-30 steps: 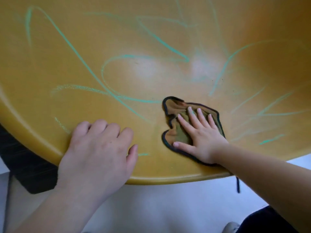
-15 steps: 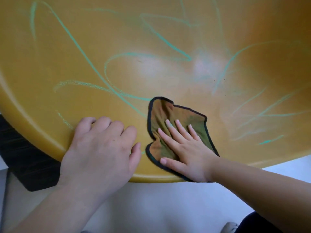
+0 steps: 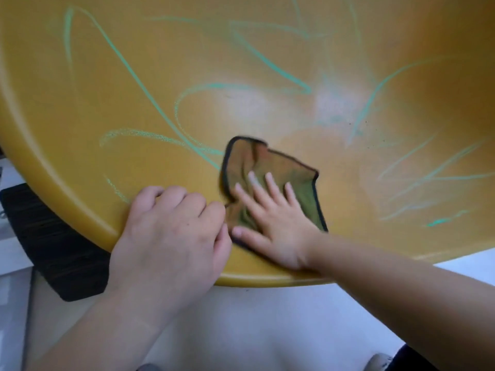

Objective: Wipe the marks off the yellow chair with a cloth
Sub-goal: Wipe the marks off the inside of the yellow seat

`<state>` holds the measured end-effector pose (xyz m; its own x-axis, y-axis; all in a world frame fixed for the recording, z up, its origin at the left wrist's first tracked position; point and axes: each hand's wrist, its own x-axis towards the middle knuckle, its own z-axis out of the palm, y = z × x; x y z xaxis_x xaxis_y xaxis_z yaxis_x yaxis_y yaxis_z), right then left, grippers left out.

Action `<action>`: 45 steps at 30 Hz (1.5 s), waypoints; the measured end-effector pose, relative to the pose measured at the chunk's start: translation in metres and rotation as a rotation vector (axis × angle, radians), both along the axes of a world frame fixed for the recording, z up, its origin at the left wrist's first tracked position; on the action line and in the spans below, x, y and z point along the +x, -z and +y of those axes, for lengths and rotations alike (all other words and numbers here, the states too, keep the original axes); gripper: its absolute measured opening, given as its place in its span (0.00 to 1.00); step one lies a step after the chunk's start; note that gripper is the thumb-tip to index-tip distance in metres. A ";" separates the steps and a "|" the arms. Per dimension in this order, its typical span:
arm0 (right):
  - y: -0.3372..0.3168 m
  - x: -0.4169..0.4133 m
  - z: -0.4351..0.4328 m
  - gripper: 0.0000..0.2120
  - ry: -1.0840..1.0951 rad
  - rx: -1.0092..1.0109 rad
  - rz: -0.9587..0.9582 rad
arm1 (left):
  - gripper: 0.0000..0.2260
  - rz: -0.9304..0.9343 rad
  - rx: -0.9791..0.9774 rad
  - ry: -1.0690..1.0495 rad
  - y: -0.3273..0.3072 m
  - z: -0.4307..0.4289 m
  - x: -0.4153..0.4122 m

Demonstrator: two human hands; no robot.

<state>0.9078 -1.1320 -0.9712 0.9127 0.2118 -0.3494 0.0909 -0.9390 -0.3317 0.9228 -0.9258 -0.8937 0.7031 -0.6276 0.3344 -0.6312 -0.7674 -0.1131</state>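
Right hand, fingers spread, pins the soft, bunching cloth flat-palmed on the slick-looking yellow chair; left hand, fingers curled, steadies the seven-o'clock rim.

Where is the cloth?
In the head view, the cloth lies low on the yellow chair near its front rim, under the right hand, beside the left hand.
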 end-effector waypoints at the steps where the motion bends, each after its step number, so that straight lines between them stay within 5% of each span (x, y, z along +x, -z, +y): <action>1: -0.008 -0.019 0.001 0.40 -0.091 0.044 0.037 | 0.11 0.001 -0.002 0.004 0.000 0.000 0.000; 5: 0.003 -0.009 -0.056 0.44 -0.114 -0.125 -0.013 | 0.11 -0.005 -0.027 0.001 0.001 -0.001 0.001; 11: 0.027 0.092 -0.092 0.49 0.525 -0.247 -0.038 | 0.10 -0.023 -0.052 -0.001 0.002 0.001 -0.001; 18: -0.006 -0.009 0.010 0.41 -0.033 0.070 0.026 | 0.10 -0.007 -0.041 0.022 -0.001 0.000 -0.001; 21: -0.005 -0.022 -0.028 0.41 -0.134 -0.012 -0.004 | 0.09 -0.004 -0.039 0.011 0.000 0.000 -0.001; 25: 0.018 0.058 -0.102 0.49 0.305 -0.291 -0.069 | 0.09 0.001 -0.052 0.021 0.001 0.002 0.000; 28: 0.025 0.095 -0.094 0.49 0.613 -0.247 -0.041 | 0.08 0.004 -0.064 0.034 0.000 0.004 -0.001; 33: 0.007 0.036 0.026 0.44 0.187 0.018 -0.016 | 0.09 0.072 0.005 0.137 -0.004 0.005 0.000; 37: -0.007 -0.004 0.006 0.40 -0.117 0.083 0.005 | 0.09 0.058 0.061 0.133 -0.014 0.012 0.004; 41: 0.021 0.064 -0.077 0.46 0.218 -0.231 -0.084 | 0.11 -0.038 0.142 -0.009 -0.023 0.023 0.014; 45: 0.026 0.106 -0.082 0.48 0.478 -0.205 -0.063 | 0.07 -0.094 0.083 -0.079 -0.016 0.017 0.009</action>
<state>1.0138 -1.2136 -0.9977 0.9114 -0.3007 -0.2808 -0.3498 -0.9257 -0.1442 0.9316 -0.9090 -0.8773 0.7196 -0.5997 0.3500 -0.5527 -0.7998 -0.2339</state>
